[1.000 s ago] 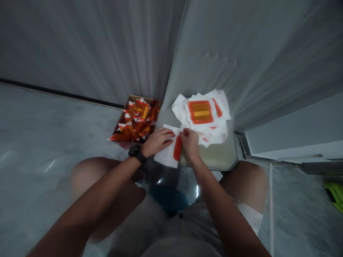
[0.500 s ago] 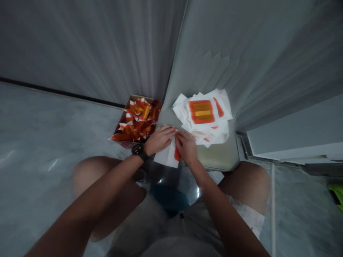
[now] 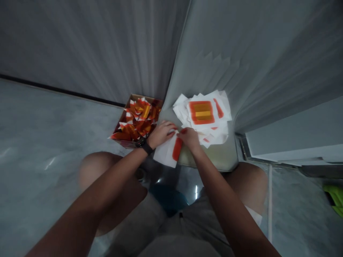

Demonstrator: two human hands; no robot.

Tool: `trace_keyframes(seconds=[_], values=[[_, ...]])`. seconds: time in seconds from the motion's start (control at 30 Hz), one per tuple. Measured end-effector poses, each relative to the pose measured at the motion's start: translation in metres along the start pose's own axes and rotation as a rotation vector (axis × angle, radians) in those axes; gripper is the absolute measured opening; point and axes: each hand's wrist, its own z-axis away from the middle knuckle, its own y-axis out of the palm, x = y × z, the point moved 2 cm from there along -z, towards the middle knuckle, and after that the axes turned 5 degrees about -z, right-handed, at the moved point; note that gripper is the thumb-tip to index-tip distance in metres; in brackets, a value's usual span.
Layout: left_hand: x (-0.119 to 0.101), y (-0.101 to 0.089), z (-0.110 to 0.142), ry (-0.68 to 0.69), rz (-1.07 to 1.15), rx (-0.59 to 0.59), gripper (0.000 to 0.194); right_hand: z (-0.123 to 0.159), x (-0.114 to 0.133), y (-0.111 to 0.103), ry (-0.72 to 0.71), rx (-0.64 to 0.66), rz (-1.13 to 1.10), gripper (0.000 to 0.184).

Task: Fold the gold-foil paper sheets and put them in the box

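A white sheet of paper [image 3: 166,152] with a red-orange patch lies partly folded at the near left of a pale padded seat [image 3: 214,157]. At the sheet's far edge my left hand [image 3: 162,135] is closed, thumb and fingers pinching the paper. My right hand [image 3: 189,138] grips the same edge from the right, its fingers curled and partly hidden. Beyond it rests a loose pile of white sheets [image 3: 223,125]. The top one carries an orange and gold rectangle.
To the left of the seat stands a cardboard box [image 3: 122,142] filled with folded orange, gold and white papers. A grey curtain [image 3: 107,50] hangs behind it. Something bright green [image 3: 334,200] lies on the floor at far right.
Both hands have shifted slightly along the sheet's far edge. The left hand has gone from lying flatter to pinching, and more of the red-orange patch shows.
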Motion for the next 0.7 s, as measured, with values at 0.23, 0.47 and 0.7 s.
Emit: trace_keyframes(seconds=[0.23, 0.47, 0.7], values=[[-0.004, -0.018, -0.003, 0.035, -0.038, 0.085, 0.024, 0.009, 0.005, -0.007, -0.065, 0.161, -0.115, 0.014], [-0.009, -0.049, 0.007, -0.136, 0.377, 0.218, 0.032, 0.010, 0.038, -0.053, -0.485, 0.505, 0.001, 0.011], [-0.035, -0.030, 0.037, -0.349, 0.584, 0.099, 0.038, 0.010, 0.057, -0.063, -0.795, 0.541, 0.243, 0.013]])
